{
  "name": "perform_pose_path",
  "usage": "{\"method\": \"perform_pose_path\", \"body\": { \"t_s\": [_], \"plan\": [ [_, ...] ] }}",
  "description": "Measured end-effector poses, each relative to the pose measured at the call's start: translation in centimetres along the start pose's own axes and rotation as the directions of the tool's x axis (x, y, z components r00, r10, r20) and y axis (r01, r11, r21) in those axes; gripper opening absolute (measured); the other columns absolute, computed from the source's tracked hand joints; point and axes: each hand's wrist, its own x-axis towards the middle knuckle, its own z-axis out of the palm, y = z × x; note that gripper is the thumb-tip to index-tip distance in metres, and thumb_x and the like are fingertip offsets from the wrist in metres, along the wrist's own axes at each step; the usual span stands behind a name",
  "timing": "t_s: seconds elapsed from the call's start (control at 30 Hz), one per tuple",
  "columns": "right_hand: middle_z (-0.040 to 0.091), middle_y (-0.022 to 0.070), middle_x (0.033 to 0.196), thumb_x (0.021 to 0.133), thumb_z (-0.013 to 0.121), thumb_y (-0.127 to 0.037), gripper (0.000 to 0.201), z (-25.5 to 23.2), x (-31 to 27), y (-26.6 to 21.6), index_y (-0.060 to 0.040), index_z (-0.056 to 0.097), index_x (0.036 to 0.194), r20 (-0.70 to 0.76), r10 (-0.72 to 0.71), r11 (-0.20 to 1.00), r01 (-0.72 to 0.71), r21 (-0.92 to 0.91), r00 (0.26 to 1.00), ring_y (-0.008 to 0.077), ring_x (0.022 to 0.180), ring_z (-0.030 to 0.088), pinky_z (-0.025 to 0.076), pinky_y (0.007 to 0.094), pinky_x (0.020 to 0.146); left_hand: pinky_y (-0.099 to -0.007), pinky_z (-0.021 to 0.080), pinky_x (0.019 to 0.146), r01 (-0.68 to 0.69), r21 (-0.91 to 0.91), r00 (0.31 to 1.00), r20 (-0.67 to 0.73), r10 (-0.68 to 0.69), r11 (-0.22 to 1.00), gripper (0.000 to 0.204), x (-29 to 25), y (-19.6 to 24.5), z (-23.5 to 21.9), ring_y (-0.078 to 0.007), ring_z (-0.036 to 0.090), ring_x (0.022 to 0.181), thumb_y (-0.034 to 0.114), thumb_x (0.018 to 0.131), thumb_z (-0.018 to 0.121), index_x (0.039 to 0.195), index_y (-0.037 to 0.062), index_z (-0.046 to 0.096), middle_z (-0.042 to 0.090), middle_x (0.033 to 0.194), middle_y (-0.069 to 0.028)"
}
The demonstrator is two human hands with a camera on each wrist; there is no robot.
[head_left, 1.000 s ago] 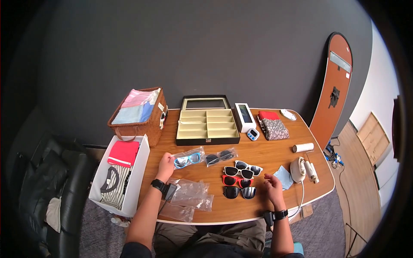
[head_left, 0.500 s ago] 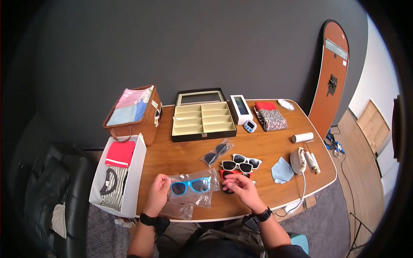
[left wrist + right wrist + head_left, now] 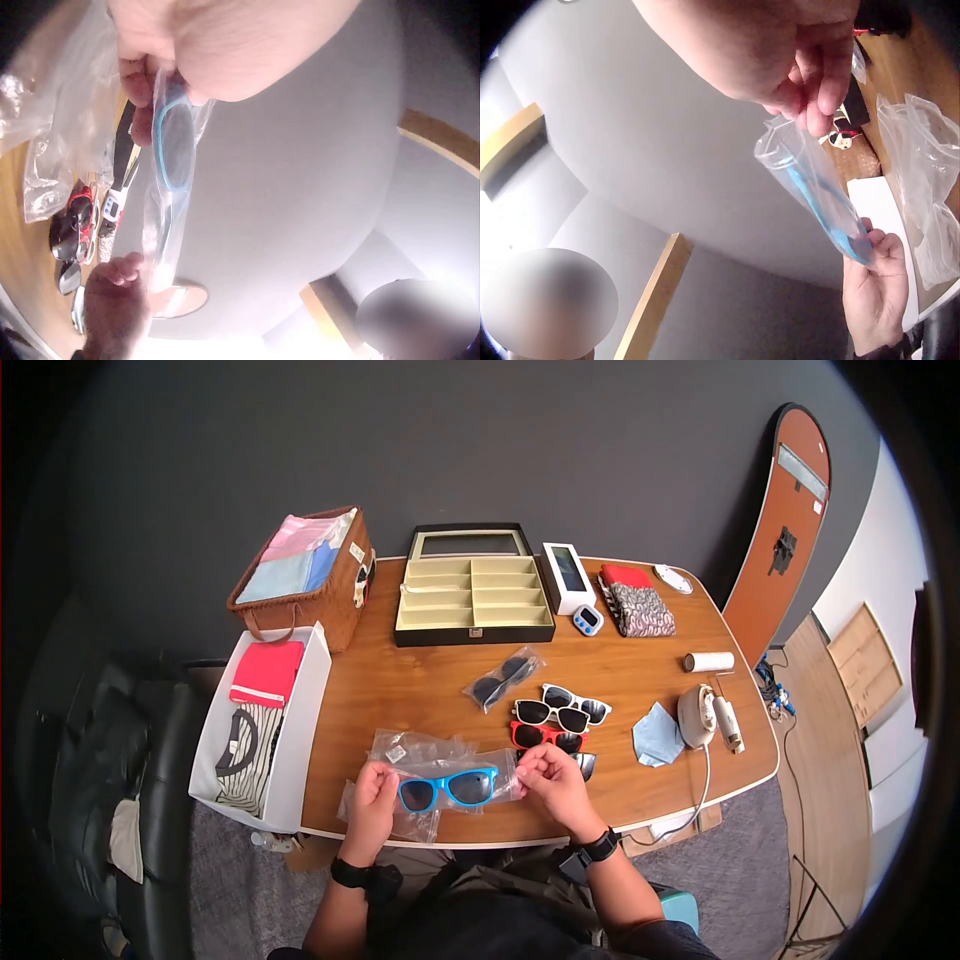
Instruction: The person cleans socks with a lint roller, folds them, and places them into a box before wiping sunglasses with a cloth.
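Observation:
Blue-framed sunglasses lie inside a clear plastic bag, held level near the table's front edge. My left hand pinches the bag's left end, its fingers and thumb round one end of the glasses. At the other end, my right hand pinches the bag's edge between thumb and fingertips. Beneath are flat clear bags. Just beyond my right hand sit red sunglasses, cream sunglasses and white sunglasses. A black pair is partly hidden by that hand.
Bagged dark sunglasses lie mid-table. Behind them stands an open compartment case. At left are a white box of clothes and a wicker basket. A blue cloth and a white corded appliance lie right.
My left hand has brought the bagged blue sunglasses toward me. My right hand has come left from beside the loose sunglasses and taken the bag's right edge. The bagged dark pair has turned.

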Motion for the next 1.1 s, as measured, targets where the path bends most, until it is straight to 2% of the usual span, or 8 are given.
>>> {"method": "perform_pose_path", "body": {
  "t_s": [0.13,0.2,0.23,0.5,0.6,0.7,0.9,1.1],
  "plan": [
    [0.064,-0.0003,0.091,0.097,0.063,0.001,0.005,0.3,-0.3,0.2,-0.0008,0.062,0.101,-0.031,-0.037,0.999,0.038,0.025,0.999,0.0071,0.079,0.062,0.052,0.0222,0.071,-0.0226,0.046,0.082,-0.086,0.042,0.996,0.002,0.086,0.995,0.007,0.2,0.1,0.6,-0.0071,0.058,0.091,0.010,0.106,0.051,0.108,0.0033,0.051,0.063,0.099,-0.0030],
    [0.064,-0.0006,0.093,0.094,0.068,0.000,0.012,0.0,-0.5,0.3,-0.0011,0.069,0.106,0.008,-0.119,0.955,0.116,-0.273,0.993,0.0084,0.088,0.062,0.051,0.0227,0.074,-0.0227,0.046,0.082,-0.095,0.024,0.995,0.003,0.095,0.995,0.007,0.3,0.0,0.8,-0.0071,0.058,0.090,0.010,0.106,0.051,0.108,0.0033,0.051,0.064,0.099,-0.0032],
    [0.064,-0.0006,0.093,0.094,0.068,0.000,0.012,0.1,-0.5,0.1,-0.0011,0.069,0.106,0.008,-0.118,0.955,0.115,-0.273,0.993,0.0084,0.088,0.062,0.051,0.0227,0.074,-0.0228,0.046,0.082,-0.105,0.069,0.994,0.009,0.104,0.992,0.007,0.3,0.1,0.9,-0.0071,0.058,0.089,0.009,0.106,0.051,0.109,0.0032,0.051,0.063,0.098,-0.0029],
    [0.062,0.0069,0.114,0.090,0.074,-0.004,0.029,-0.4,-0.1,-0.5,-0.0042,0.072,0.119,0.317,-0.253,0.754,0.392,-0.527,0.914,0.0164,0.102,0.061,0.052,0.0272,0.083,-0.0235,0.047,0.081,-0.055,0.123,0.996,0.075,0.046,0.991,0.007,-0.2,-0.4,1.4,-0.0068,0.058,0.089,0.009,0.106,0.051,0.110,0.0022,0.050,0.062,0.095,-0.0023],
    [0.065,0.0078,0.110,0.090,0.072,-0.004,0.027,0.3,-0.6,-1.5,-0.0047,0.073,0.116,0.114,-0.139,0.880,0.176,-0.442,0.984,0.0187,0.100,0.063,0.052,0.0289,0.082,-0.0230,0.047,0.080,-0.035,0.121,0.997,0.066,0.027,0.992,0.008,-0.2,-0.4,1.2,-0.0066,0.058,0.089,0.009,0.106,0.051,0.110,0.0020,0.050,0.062,0.096,-0.0022],
    [0.067,0.0088,0.106,0.090,0.072,-0.003,0.026,-0.6,-0.8,-2.0,-0.0042,0.073,0.116,0.250,-0.136,0.779,0.259,-0.571,0.959,0.0208,0.098,0.065,0.053,0.0304,0.081,-0.0227,0.047,0.078,-0.082,0.124,0.996,0.030,0.079,0.989,0.009,-0.3,0.0,1.3,-0.0061,0.057,0.088,0.010,0.106,0.051,0.111,0.0017,0.051,0.062,0.096,-0.0020],
    [0.068,0.0104,0.105,0.087,0.074,-0.004,0.023,-0.1,-1.4,-1.9,-0.0025,0.073,0.111,0.290,-0.224,0.709,0.359,-0.607,0.931,0.0230,0.096,0.066,0.053,0.0320,0.082,-0.0226,0.047,0.076,-0.027,0.175,0.997,0.073,0.015,0.984,0.009,-0.6,-0.4,1.7,-0.0059,0.058,0.086,0.010,0.106,0.051,0.110,0.0015,0.052,0.063,0.094,-0.0016],
    [0.069,0.0104,0.107,0.085,0.075,-0.004,0.019,-2.7,-2.1,-3.2,-0.0016,0.075,0.104,0.127,-0.281,0.685,0.291,-0.668,0.951,0.0242,0.100,0.066,0.052,0.0336,0.088,-0.0244,0.050,0.073,0.015,0.118,0.999,0.043,-0.020,0.993,0.008,-0.6,0.0,1.3,-0.0101,0.062,0.080,0.010,0.106,0.050,0.106,0.0027,0.050,0.068,0.095,-0.0088]
  ]
}}
